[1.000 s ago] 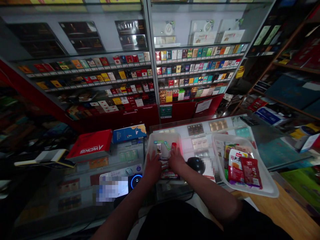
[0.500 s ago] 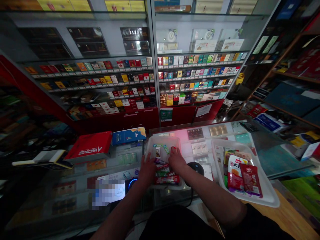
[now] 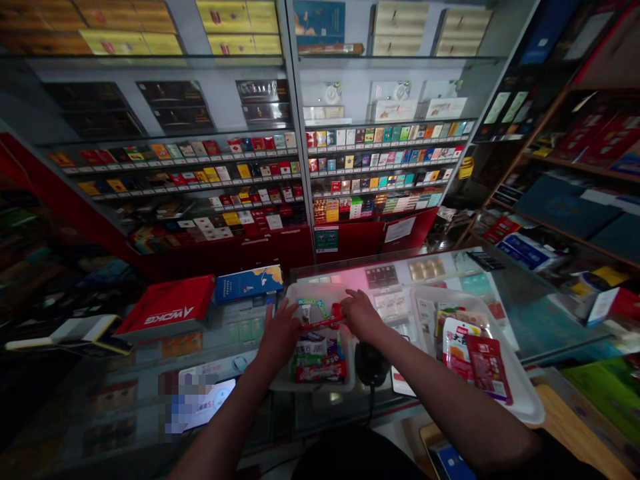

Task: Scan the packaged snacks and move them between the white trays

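A white plastic bin [image 3: 349, 373] stands on the glass counter, with several candy and snack packs inside. Over it, my left hand [image 3: 280, 335] and my right hand [image 3: 362, 316] face each other, fingers closed on opposite ends of a slim red candy pack [image 3: 320, 325]. Its exact kind is too small to read. Beneath lie red wrapped bars [image 3: 320, 371] at the near end and small green-blue stick packs [image 3: 306, 302] toward the far end. Another red item [image 3: 337, 311] shows beside my right fingertips.
A second white tray [image 3: 530, 403] with snack pouches [image 3: 487, 367] sits at right. A black scanner-like device [image 3: 371, 365] with a cable stands between the containers. At left are a lit screen [image 3: 203, 407], a red box [image 3: 167, 305] and a blue box [image 3: 250, 283]. Cigarette shelves [image 3: 295, 163] rise behind.
My hands have lifted a slim red pack level above the bin's contents; before, they were down among the packs. My left hand has shifted left, and the camera view has tilted up slightly.
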`<action>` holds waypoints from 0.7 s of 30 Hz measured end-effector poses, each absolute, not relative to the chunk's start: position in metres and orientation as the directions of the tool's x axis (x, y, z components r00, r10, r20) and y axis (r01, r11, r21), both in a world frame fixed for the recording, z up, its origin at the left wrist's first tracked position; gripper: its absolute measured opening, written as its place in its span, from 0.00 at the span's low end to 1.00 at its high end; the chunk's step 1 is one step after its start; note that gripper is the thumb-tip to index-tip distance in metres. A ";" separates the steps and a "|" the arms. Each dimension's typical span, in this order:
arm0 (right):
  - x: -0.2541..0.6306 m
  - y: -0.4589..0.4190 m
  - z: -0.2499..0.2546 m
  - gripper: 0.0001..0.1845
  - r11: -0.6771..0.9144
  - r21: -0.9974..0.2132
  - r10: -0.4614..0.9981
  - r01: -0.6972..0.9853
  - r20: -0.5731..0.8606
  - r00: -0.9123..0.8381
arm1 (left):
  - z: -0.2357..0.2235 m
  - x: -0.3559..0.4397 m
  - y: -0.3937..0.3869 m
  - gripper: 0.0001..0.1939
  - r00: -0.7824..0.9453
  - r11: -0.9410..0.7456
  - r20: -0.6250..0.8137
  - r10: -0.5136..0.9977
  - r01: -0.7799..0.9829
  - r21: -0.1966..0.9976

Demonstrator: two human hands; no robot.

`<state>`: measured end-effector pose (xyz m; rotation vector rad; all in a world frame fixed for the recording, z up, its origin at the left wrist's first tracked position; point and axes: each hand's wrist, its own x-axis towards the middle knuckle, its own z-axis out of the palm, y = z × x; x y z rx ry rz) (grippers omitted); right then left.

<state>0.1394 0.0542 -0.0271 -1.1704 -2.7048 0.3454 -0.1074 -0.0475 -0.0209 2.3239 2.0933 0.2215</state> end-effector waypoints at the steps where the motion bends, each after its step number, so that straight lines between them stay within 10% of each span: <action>1: 0.145 0.056 -0.026 0.06 0.662 -0.281 0.739 0.695 0.092 -0.667 | -0.017 -0.104 -0.045 0.11 0.100 -0.113 0.122 0.987 0.988 0.106; 21: 0.229 0.062 -0.015 0.10 0.666 -0.344 0.746 0.662 0.281 -0.604 | 0.001 -0.044 -0.001 0.14 0.239 -0.253 0.247 0.939 0.967 0.029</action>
